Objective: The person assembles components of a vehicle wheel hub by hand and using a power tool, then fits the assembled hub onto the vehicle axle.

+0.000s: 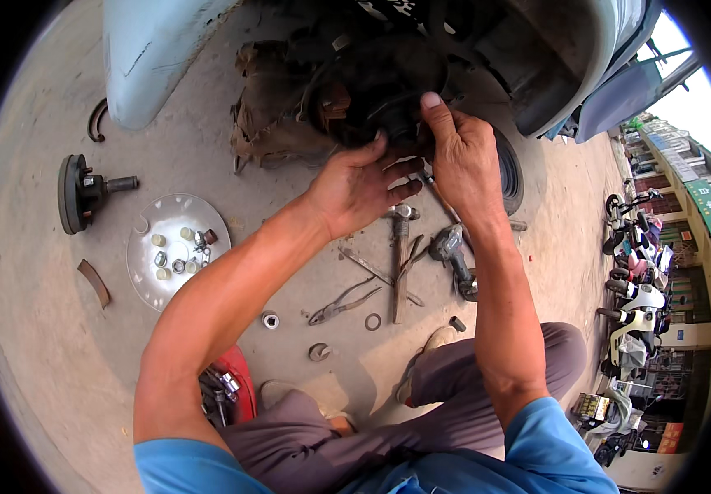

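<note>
My left hand (357, 182) is under a black round wheel-hub part (392, 111) inside the vehicle's wheel well, its thumb tip touching the part and its fingers apart, slightly curled. My right hand (458, 160) grips the right side of that part, thumb on top; its other fingers are mostly hidden. A worn brown sheet-like cover (269, 123) lies left of the hub. Just below my hands lie a hammer (398, 272), pliers (343, 307), a cordless power tool (450, 255) and a long bar partly hidden by my right hand.
The light blue body panel (149, 49) overhangs the work. Leftward lie a removed hub (77, 193), curved strips (92, 280), and a silver wheel cover (149, 259) holding nuts and small caps. A red tray (240, 379) of sockets sits by my legs, a tyre (510, 173) rightward. Parked scooters (644, 321) line buildings.
</note>
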The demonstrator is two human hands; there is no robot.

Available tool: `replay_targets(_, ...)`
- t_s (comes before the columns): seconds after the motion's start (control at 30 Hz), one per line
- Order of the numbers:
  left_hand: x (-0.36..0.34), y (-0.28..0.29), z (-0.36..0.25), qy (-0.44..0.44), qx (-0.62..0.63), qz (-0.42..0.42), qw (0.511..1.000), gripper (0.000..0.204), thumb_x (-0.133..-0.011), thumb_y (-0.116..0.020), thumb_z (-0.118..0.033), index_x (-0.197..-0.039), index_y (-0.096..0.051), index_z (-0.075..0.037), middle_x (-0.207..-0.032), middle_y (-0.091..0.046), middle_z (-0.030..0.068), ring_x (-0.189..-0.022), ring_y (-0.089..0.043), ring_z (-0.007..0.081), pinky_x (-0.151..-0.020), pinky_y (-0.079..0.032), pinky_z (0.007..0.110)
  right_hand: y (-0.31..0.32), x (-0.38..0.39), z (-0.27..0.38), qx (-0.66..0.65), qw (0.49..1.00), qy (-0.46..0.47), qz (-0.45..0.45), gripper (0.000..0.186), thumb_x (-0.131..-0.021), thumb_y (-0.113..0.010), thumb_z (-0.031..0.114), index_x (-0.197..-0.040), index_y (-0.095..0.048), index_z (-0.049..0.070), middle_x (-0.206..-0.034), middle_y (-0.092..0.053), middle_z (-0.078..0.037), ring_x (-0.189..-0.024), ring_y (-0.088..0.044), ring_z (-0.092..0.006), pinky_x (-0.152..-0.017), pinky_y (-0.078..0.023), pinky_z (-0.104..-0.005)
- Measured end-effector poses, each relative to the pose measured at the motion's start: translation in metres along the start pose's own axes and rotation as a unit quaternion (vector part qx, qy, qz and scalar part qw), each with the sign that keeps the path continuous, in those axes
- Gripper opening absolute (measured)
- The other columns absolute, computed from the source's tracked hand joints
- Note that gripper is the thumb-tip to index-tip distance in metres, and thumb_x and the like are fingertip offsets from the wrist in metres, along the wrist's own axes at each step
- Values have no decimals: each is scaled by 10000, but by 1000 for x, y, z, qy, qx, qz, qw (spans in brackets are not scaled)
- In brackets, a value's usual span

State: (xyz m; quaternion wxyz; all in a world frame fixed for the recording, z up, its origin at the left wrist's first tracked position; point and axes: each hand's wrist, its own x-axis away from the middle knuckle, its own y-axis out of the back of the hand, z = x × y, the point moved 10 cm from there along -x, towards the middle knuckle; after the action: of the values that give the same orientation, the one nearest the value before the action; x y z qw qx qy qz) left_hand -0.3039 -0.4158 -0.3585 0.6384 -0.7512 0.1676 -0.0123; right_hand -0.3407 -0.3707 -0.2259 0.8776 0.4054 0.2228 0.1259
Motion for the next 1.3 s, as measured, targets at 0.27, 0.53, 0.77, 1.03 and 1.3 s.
replay_targets(0.27, 5, -2, -3, -6, -1, -44, 999, 418, -1001, -552, -391, -1343, -539, -152, -1327, -589, 57, -1293, -479, 250, -1116, -347, 473, 4, 11, 30, 246, 960, 102, -82, 576, -1028, -518, 415, -755, -675, -68, -599, -618, -232, -536, -616, -390, -531, -489, -415)
replay_targets(0.53, 1, -1, 0, 1, -10, -29, 1000, 420, -1003, -556, -395, -1321, -530, -122, -1285, -588, 82, -1191, -548, 250, -1025, -429, 460, 7, 7, 9, 45, 997, 38, -46, 576, -1032, -508, 417, -735, -660, -52, -607, -621, -240, -568, -640, -408, -551, -507, -442)
replay_targets(0.77, 0, 4, 2, 4, 8, -37, 999, 425, -1019, -523, -393, -1338, -508, -113, -1297, -590, 95, -1207, -542, 260, -1040, -419, 473, 6, 8, 23, 142, 984, 81, -76, 551, -1020, -528, 416, -788, -650, -68, -593, -616, -231, -599, -657, -405, -573, -512, -450)
replay_targets(1.03, 5, 3, 1, 15, -4, -29, 999, 437, -1025, -508, -401, -1343, -506, -101, -1304, -585, 110, -1231, -535, 276, -1057, -410, 475, 5, 20, 13, 122, 985, 77, -92, 600, -879, -719, 485, -1012, -644, -95, -783, -679, -218, -721, -678, -386, -646, -526, -440)
replay_targets(1.3, 9, 0, 2, 26, -84, -94, 992, 401, -1050, -457, -402, -1319, -509, -109, -1204, -610, 116, -1069, -587, 256, -917, -479, 429, 0, 21, 14, 61, 996, 6, -62, 574, -810, -797, 438, -940, -610, -90, -741, -667, -222, -691, -680, -374, -656, -536, -431)
